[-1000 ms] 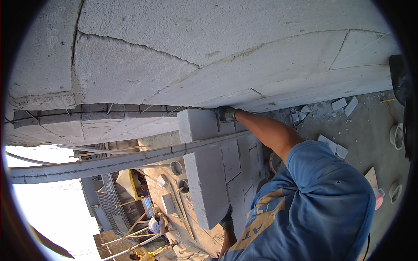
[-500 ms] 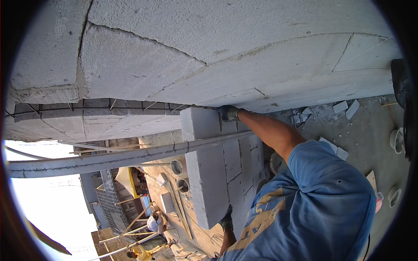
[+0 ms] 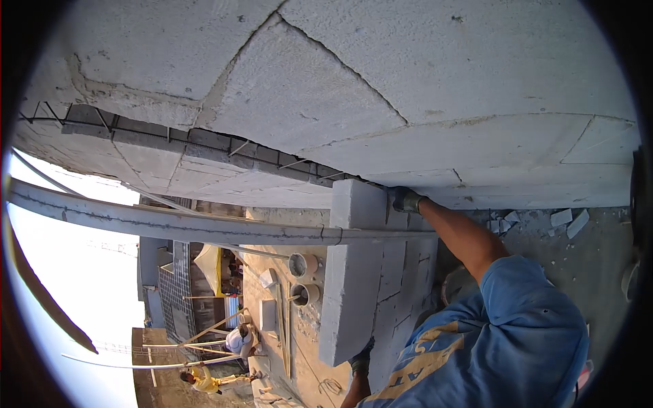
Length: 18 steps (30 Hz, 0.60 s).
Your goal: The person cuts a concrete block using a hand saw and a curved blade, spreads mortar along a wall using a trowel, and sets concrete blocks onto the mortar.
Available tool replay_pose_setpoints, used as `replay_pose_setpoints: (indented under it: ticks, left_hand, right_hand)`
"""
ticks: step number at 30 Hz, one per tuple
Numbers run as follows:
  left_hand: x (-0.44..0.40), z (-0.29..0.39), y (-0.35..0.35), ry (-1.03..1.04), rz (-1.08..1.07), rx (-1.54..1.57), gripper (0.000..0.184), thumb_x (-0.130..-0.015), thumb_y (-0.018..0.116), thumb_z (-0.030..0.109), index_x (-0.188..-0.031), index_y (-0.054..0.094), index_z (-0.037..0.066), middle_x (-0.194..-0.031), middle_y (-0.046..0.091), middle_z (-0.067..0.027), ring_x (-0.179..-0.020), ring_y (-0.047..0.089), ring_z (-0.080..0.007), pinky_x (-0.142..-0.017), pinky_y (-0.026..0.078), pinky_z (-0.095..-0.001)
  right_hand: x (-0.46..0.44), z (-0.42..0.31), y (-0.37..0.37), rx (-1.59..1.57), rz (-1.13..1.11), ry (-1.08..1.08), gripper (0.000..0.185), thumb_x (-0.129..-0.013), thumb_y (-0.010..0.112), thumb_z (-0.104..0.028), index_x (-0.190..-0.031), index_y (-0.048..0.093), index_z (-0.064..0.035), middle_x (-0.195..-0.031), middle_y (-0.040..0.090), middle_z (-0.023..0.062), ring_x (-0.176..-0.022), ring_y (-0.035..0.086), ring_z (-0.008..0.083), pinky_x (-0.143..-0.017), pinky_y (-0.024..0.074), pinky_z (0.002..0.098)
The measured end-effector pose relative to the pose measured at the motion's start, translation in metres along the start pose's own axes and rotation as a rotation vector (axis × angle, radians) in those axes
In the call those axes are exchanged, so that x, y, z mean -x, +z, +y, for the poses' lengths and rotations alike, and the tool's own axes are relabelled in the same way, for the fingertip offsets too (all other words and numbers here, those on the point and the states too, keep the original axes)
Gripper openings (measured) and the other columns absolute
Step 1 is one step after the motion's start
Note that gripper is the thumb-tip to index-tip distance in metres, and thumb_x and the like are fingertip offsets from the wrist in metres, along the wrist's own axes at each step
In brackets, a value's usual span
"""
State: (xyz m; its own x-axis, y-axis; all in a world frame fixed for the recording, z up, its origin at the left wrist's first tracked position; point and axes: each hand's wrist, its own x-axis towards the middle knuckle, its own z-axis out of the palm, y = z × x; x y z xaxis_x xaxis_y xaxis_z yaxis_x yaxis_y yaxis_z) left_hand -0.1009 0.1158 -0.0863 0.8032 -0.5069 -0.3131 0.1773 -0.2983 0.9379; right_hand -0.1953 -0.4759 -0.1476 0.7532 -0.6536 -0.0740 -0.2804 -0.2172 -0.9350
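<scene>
A long pale grey block (image 3: pixel 347 292) lies along the top of a low block wall (image 3: pixel 391 272), one end close against the big block wall (image 3: pixel 354 81). My right hand (image 3: pixel 407 200), in a dark glove, grips it near that wall; the fingertips are partly hidden. At its other end, near the bottom of the view, my left hand (image 3: pixel 362 357), also gloved, has its fingers pressed round the block's edge. A long grey beam (image 3: pixel 170 221) crosses in front of the block between my two hands.
Steel bars (image 3: pixel 238 148) run in the gap beside the big wall. Broken block pieces (image 3: pixel 561 217) lie on the floor at right. Below left are buckets (image 3: pixel 303 265), planks (image 3: pixel 284 326), a person in yellow (image 3: pixel 207 381) and another in white (image 3: pixel 238 340).
The view has swung, so the block, the walls and both hands appear further right, with the upper part lower. Both hands remain at the same places on the block.
</scene>
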Motion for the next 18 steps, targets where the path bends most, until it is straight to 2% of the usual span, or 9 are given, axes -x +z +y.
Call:
replay_pose_setpoints:
  ticks: [2, 3, 5, 8, 9, 11, 14, 16, 18]
  left_hand:
    - [0.003, 0.005, 0.003, -0.148, 0.045, 0.215, 0.035, -0.099, 0.054, 0.022, -0.127, 0.052, 0.001, -0.103, 0.065, -0.0196, -0.079, 0.068, -0.0335, -0.065, 0.060, -0.0396]
    - [0.009, 0.007, 0.004, -0.112, 0.051, 0.239, 0.035, -0.099, 0.054, 0.022, -0.127, 0.052, 0.001, -0.103, 0.065, -0.0196, -0.079, 0.068, -0.0335, -0.065, 0.060, -0.0396]
    - [0.009, 0.014, 0.012, -0.090, 0.044, 0.204, 0.043, -0.088, 0.067, 0.005, -0.127, 0.049, 0.000, -0.109, 0.061, -0.0178, -0.090, 0.065, -0.0328, -0.071, 0.060, -0.0393]
    - [0.006, 0.019, 0.023, -0.071, 0.065, 0.135, 0.046, -0.088, 0.068, 0.005, -0.129, 0.048, 0.000, -0.111, 0.060, -0.0175, -0.094, 0.064, -0.0337, -0.074, 0.060, -0.0411]
    - [0.005, 0.019, 0.027, -0.061, 0.078, 0.099, 0.046, -0.088, 0.068, 0.005, -0.129, 0.048, 0.000, -0.112, 0.060, -0.0174, -0.095, 0.064, -0.0340, -0.075, 0.060, -0.0417]
    - [0.003, 0.021, 0.032, -0.031, 0.099, 0.010, 0.048, -0.088, 0.068, 0.005, -0.130, 0.047, 0.000, -0.113, 0.060, -0.0172, -0.097, 0.063, -0.0345, -0.077, 0.059, -0.0429]
    - [0.005, 0.025, 0.035, 0.051, 0.123, -0.161, 0.050, -0.088, 0.068, 0.005, -0.132, 0.046, 0.000, -0.116, 0.059, -0.0168, -0.101, 0.062, -0.0354, -0.079, 0.059, -0.0446]
    - [0.011, 0.020, 0.028, 0.130, 0.132, -0.319, 0.051, -0.087, 0.069, 0.006, -0.133, 0.045, 0.000, -0.117, 0.059, -0.0166, -0.104, 0.061, -0.0360, -0.081, 0.059, -0.0458]
    - [0.018, 0.009, 0.012, 0.309, 0.108, -0.602, 0.053, -0.087, 0.069, 0.006, -0.134, 0.045, 0.000, -0.119, 0.058, -0.0164, -0.106, 0.060, -0.0366, -0.083, 0.059, -0.0470]
  right_hand:
    - [0.002, -0.002, -0.006, -0.070, -0.046, 0.039, 0.049, -0.068, 0.059, -0.003, -0.117, 0.062, 0.0028, -0.115, 0.065, 0.0238, -0.109, 0.062, 0.0383, -0.090, 0.0507, 0.0412]
    - [0.006, -0.008, -0.009, -0.032, -0.049, 0.019, 0.051, -0.068, 0.059, -0.004, -0.118, 0.061, 0.0029, -0.116, 0.065, 0.0244, -0.111, 0.061, 0.0382, -0.092, 0.0495, 0.0402]
    - [0.017, -0.019, -0.013, -0.122, -0.035, 0.051, 0.054, -0.069, 0.060, -0.005, -0.122, 0.058, 0.0035, -0.119, 0.063, 0.0252, -0.114, 0.059, 0.0384, -0.097, 0.0467, 0.0383]
    - [0.015, -0.019, -0.010, -0.040, -0.074, 0.087, 0.058, -0.072, 0.061, -0.010, -0.128, 0.055, 0.0041, -0.124, 0.061, 0.0263, -0.119, 0.056, 0.0392, -0.102, 0.0439, 0.0391]
    - [0.012, -0.005, 0.001, -0.019, 0.026, 0.024, 0.050, -0.076, 0.062, -0.007, -0.125, 0.056, 0.0005, -0.109, 0.063, 0.0156, -0.098, 0.057, 0.0273, -0.085, 0.0478, 0.0356]
    - [-0.007, 0.020, 0.019, 0.081, 0.148, -0.095, 0.042, -0.080, 0.062, -0.005, -0.121, 0.059, -0.0029, -0.094, 0.064, 0.0047, -0.077, 0.058, 0.0157, -0.069, 0.0515, 0.0325]
    - [-0.050, 0.082, 0.047, 0.052, 0.112, -0.140, 0.043, -0.079, 0.062, -0.009, -0.121, 0.059, -0.0025, -0.096, 0.065, 0.0053, -0.081, 0.058, 0.0176, -0.076, 0.0519, 0.0328]
    - [-0.022, 0.047, 0.028, 0.432, 0.267, -0.316, 0.045, -0.076, 0.063, -0.010, -0.120, 0.059, -0.0014, -0.100, 0.067, 0.0068, -0.087, 0.060, 0.0176, -0.083, 0.0512, 0.0313]
    - [-0.022, 0.047, 0.024, 0.034, 0.089, -0.160, 0.046, -0.073, 0.063, -0.012, -0.118, 0.061, -0.0010, -0.106, 0.068, 0.0106, -0.094, 0.061, 0.0192, -0.090, 0.0486, 0.0302]
